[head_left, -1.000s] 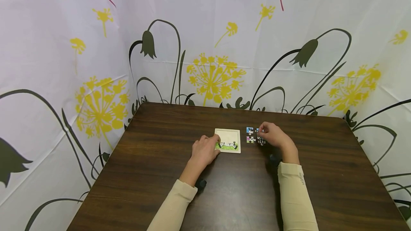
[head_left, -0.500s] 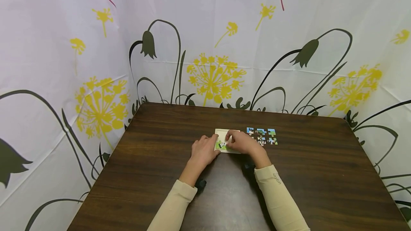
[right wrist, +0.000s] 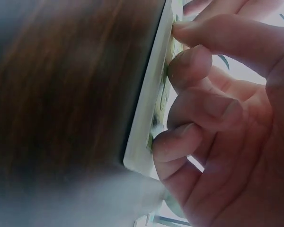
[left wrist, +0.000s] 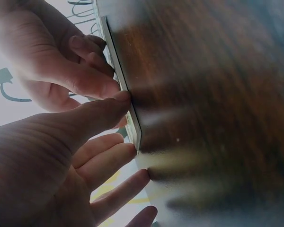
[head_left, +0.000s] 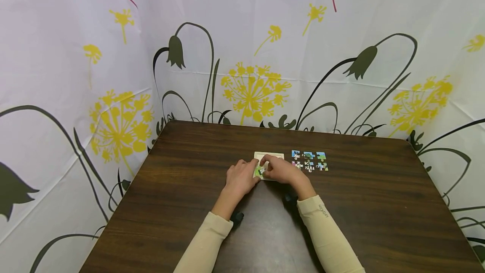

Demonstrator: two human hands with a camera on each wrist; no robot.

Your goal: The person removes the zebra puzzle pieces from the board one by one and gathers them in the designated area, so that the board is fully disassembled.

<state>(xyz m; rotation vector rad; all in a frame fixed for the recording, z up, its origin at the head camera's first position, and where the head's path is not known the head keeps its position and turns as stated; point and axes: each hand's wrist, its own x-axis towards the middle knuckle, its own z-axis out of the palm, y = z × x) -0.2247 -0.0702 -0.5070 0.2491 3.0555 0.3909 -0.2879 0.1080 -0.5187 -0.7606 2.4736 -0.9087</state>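
Left hand [head_left: 241,177], spread, touches the puzzle tray [head_left: 259,156] at nine o'clock; right hand [head_left: 281,169] curls over it, whether pinching I can't tell.

One short line of dark lettering [head_left: 323,211], too small to read, is printed on the person's long, cream fabric right sleeve [head_left: 329,235].

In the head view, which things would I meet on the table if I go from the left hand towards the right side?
Left hand → tray → loose puzzle pieces. The right hand overlaps the tray, so I leave it out.
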